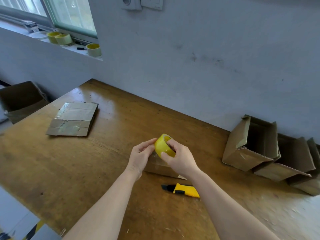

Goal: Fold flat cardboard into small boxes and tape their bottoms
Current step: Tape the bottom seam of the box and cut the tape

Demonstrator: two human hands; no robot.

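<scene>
My right hand [180, 158] grips a yellow tape roll [163, 146] above the middle of the wooden table [86, 170]. Fingertips of my left hand [141, 155] pinch at the roll's left edge. Under both hands sits a small cardboard box [159, 168], mostly hidden, with clear tape showing on its top face. A flat stack of folded cardboard [74, 119] lies at the far left of the table.
A yellow utility knife [183, 190] lies just in front of the small box. Several assembled open boxes [256, 144] lean against the wall at the right. An open carton [22, 101] stands beyond the table's left edge. Tape rolls [93, 49] sit on the windowsill.
</scene>
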